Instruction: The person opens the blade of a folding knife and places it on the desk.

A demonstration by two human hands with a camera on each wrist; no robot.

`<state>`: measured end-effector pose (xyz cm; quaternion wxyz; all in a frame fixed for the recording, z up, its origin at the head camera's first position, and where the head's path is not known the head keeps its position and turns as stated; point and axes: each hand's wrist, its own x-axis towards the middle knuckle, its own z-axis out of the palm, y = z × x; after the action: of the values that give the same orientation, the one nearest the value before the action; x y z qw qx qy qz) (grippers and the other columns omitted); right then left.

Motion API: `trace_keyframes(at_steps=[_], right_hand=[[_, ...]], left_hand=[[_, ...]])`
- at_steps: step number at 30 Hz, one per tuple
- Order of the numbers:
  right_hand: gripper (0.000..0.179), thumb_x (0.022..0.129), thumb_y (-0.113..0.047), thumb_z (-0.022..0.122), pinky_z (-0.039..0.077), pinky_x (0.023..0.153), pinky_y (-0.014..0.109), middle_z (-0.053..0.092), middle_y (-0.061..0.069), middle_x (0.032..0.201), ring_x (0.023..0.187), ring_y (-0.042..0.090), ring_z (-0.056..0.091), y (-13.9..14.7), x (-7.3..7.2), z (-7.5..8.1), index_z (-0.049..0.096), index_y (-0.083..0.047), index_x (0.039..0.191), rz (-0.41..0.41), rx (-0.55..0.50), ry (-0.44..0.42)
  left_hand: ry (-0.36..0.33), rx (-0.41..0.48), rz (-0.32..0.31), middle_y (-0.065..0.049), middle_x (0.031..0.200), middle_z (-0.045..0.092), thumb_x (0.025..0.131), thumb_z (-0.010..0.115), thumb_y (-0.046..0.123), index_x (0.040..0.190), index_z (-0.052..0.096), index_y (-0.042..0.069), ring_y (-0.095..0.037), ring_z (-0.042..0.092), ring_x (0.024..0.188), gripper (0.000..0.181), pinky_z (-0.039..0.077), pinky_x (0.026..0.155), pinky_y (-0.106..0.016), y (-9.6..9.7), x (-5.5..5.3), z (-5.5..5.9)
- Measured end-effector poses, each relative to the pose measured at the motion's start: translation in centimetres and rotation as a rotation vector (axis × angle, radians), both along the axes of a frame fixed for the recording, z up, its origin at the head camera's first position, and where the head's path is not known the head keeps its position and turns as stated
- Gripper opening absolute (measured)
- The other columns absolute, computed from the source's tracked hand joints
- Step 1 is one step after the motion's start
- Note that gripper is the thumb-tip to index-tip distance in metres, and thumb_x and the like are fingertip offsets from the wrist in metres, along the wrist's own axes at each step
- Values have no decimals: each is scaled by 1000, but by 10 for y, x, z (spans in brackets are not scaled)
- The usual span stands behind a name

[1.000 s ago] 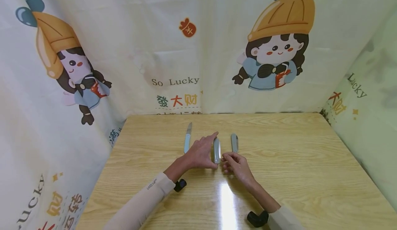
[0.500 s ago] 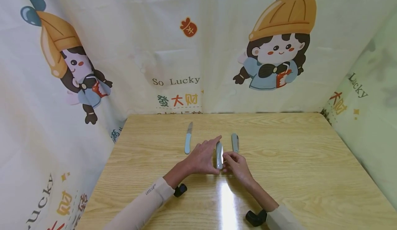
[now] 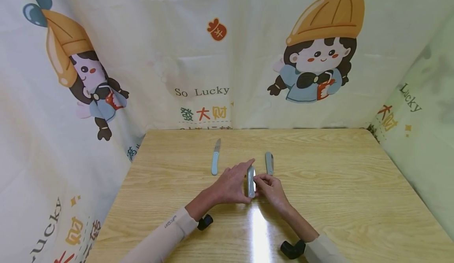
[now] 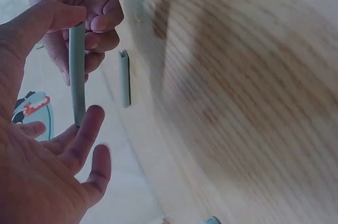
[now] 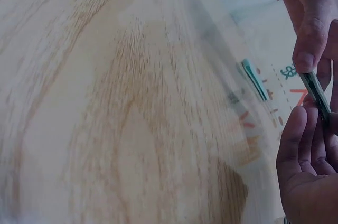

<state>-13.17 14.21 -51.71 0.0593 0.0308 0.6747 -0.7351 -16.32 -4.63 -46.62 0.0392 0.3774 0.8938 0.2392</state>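
Note:
My left hand (image 3: 230, 185) grips a grey-green folding knife (image 3: 251, 182) by its two ends, thumb at the near end and fingers at the far end. The knife is held above the table, its blade side turned to the right. At that side, the thumb and fingertips of my right hand (image 3: 272, 190) pinch the knife's edge. In the left wrist view the smooth back of the folding knife (image 4: 77, 76) shows, with the right fingers partly hidden behind it. The right wrist view shows the dark slot of the folding knife (image 5: 316, 94) between both hands.
A light blue knife (image 3: 214, 162) lies with its blade out on the wooden table (image 3: 337, 192), left of the hands. Beyond the right hand lies another grey-green folded knife (image 3: 269, 163). A printed curtain (image 3: 248, 66) hangs behind the table's back edge.
The left hand has brought the folding knife slightly nearer and to the right, up to the right fingers. The right fingertips now meet its blade side. Both other knives lie as before.

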Motion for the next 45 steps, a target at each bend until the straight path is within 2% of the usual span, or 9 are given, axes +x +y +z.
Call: trace_keyframes(at_steps=[4, 7, 12, 16, 20, 25, 32, 40, 45], right_hand=[[21, 102, -7, 62, 57, 65, 28, 66, 10, 80, 72, 16, 63, 1, 1, 1, 65, 13, 106, -6, 25, -2], [20, 101, -7, 62, 57, 65, 27, 65, 9, 79, 72, 15, 63, 1, 2, 2, 66, 13, 105, -4, 41, -1], [22, 102, -8, 62, 57, 67, 28, 66, 9, 82, 74, 15, 62, 1, 4, 3, 65, 13, 106, 9, 34, -1], [22, 102, -7, 62, 57, 67, 29, 68, 10, 84, 75, 15, 63, 0, 6, 4, 64, 14, 107, 14, 40, 6], [22, 102, -7, 62, 57, 67, 28, 67, 9, 82, 75, 15, 63, -1, 7, 3, 64, 14, 107, 15, 48, 8], [24, 102, -9, 63, 56, 66, 27, 66, 8, 81, 74, 14, 63, -1, 8, 3, 65, 14, 107, 33, 53, 6], [27, 104, -14, 59, 57, 70, 31, 62, 7, 82, 76, 16, 61, 2, 9, 5, 61, 13, 110, 80, 62, -26], [26, 104, -13, 58, 57, 71, 32, 62, 7, 82, 75, 15, 61, 3, 9, 4, 61, 13, 109, 73, 25, -39], [26, 103, -13, 60, 57, 71, 33, 63, 7, 82, 74, 15, 62, 4, 9, 3, 61, 12, 108, 68, 6, -58]], left_hand=[[-142, 106, 26, -12, 154, 39, 79, 86, 41, 163, 16, 11, -24, 52, 128, 113, 48, 98, -47, -3, 2, -2], [-327, 244, 92, -13, 156, 35, 90, 78, 43, 163, 16, 12, -25, 51, 128, 100, 50, 96, -42, -4, 2, -5], [-669, 586, 174, -20, 143, 45, 103, 63, 25, 161, 19, 4, -29, 60, 114, 75, 54, 86, -48, -3, -2, -16], [-787, 716, 192, -20, 128, 55, 105, 58, 14, 159, 24, -2, -29, 65, 98, 66, 55, 80, -50, -2, -3, -25], [-826, 770, 182, -13, 111, 61, 104, 57, 9, 155, 33, -6, -20, 63, 84, 58, 56, 73, -42, 0, -4, -33], [-830, 797, 170, -7, 97, 60, 103, 58, 4, 149, 42, -8, -13, 60, 74, 50, 55, 67, -34, 1, -2, -37], [-788, 774, 173, -8, 98, 62, 103, 57, 5, 146, 47, -8, -12, 60, 72, 46, 54, 64, -31, 4, -3, -35], [-768, 788, 195, -6, 93, 63, 102, 59, 4, 143, 49, -10, -14, 59, 67, 45, 56, 64, -38, 6, -3, -37], [-768, 816, 211, -8, 92, 64, 101, 59, 3, 142, 50, -11, -13, 59, 65, 44, 54, 61, -31, 5, -2, -42]])
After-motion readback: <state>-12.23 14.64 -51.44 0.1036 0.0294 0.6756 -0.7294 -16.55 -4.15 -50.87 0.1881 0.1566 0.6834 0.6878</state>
